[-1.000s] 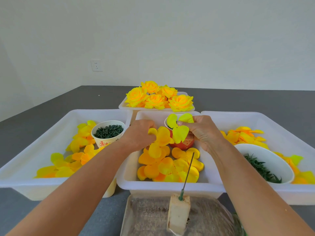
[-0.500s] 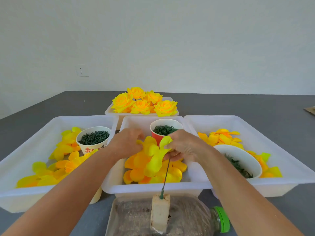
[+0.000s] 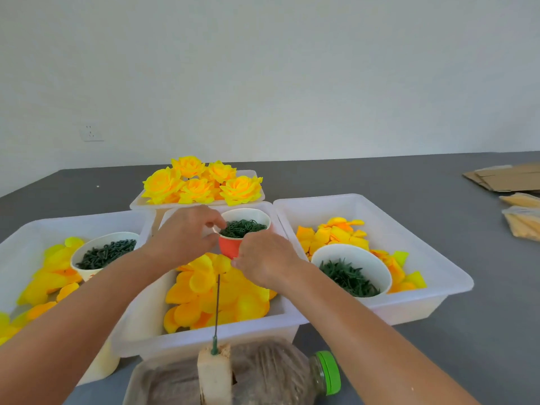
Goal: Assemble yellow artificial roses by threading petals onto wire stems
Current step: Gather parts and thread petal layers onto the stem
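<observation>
Left hand point(image 3: 187, 232) reaching over red cup point(image 3: 230, 247) of green rings point(image 3: 242, 228), fingertips pinching at rim; whether ring caught, cannot tell. Right hand point(image 3: 263, 261) curling around petal point(image 3: 216, 266) now sitting atop wire stem point(image 3: 216, 305), having brought it down from above cup a second ago. Stem standing in block point(image 3: 214, 372) at near worktop edge. Petal appearing threaded; ring probably coming next to lock it.
</observation>
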A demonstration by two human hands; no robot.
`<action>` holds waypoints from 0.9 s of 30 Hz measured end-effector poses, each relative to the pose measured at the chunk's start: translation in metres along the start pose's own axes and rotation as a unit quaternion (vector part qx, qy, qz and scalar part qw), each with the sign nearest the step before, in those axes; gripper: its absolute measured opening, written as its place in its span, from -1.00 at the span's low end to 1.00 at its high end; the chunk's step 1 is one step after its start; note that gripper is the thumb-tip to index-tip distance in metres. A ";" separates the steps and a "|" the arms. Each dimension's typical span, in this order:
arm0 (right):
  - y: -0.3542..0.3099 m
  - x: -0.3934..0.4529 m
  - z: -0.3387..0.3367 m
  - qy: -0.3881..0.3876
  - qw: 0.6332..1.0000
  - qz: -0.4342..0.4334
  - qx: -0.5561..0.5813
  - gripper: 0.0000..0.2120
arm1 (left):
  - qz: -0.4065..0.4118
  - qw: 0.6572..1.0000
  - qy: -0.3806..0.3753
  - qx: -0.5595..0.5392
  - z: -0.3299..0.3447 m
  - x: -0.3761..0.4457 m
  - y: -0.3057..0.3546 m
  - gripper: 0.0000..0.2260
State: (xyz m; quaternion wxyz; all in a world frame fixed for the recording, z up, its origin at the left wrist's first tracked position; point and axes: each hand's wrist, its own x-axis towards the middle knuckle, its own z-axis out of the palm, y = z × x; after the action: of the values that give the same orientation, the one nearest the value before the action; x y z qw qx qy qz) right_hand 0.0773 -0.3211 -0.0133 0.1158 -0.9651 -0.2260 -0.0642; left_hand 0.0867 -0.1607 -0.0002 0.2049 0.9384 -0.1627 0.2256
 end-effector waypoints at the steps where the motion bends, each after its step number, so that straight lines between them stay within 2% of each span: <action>1: 0.005 0.002 -0.008 0.028 1.000 0.009 0.005 -0.75 | 0.008 1.000 0.006 -0.014 0.001 0.006 0.008 -0.88; 3: 0.024 0.007 -0.027 0.067 0.997 0.045 0.019 -0.82 | 0.026 0.999 0.016 -0.043 0.005 0.017 0.024 -0.90; 6: 0.080 0.015 -0.051 0.095 0.980 0.158 0.072 -0.86 | 0.049 0.995 0.018 -0.091 0.016 0.030 0.045 -0.91; 8: 0.122 0.018 -0.056 0.087 0.971 0.220 0.041 -0.85 | 0.062 0.992 0.013 -0.106 0.024 0.038 0.055 -0.91; 12: 0.171 0.013 -0.040 0.050 0.955 0.290 -0.026 -0.58 | 0.070 0.991 0.004 -0.118 0.040 0.046 0.063 -0.89; 16: 0.180 0.010 -0.016 0.026 0.946 0.322 0.018 -0.55 | 0.044 0.990 0.001 -0.135 0.050 0.043 0.056 -0.86; 23: 0.174 0.020 -0.008 0.058 0.940 0.336 -0.023 -0.95 | 0.019 0.993 -0.014 -0.115 0.056 0.033 0.048 -0.85; 27: 0.182 0.017 -0.022 0.081 0.935 0.344 -0.005 -0.76 | 0.011 0.994 -0.020 -0.107 0.057 0.032 0.047 -0.84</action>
State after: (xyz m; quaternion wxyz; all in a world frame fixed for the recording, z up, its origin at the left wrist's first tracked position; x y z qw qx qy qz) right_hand 0.1725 -0.4782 -0.0244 0.1436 -0.9760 0.1303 -0.0994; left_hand 0.1153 -0.2338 -0.0160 0.2987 0.9135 -0.2002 0.1902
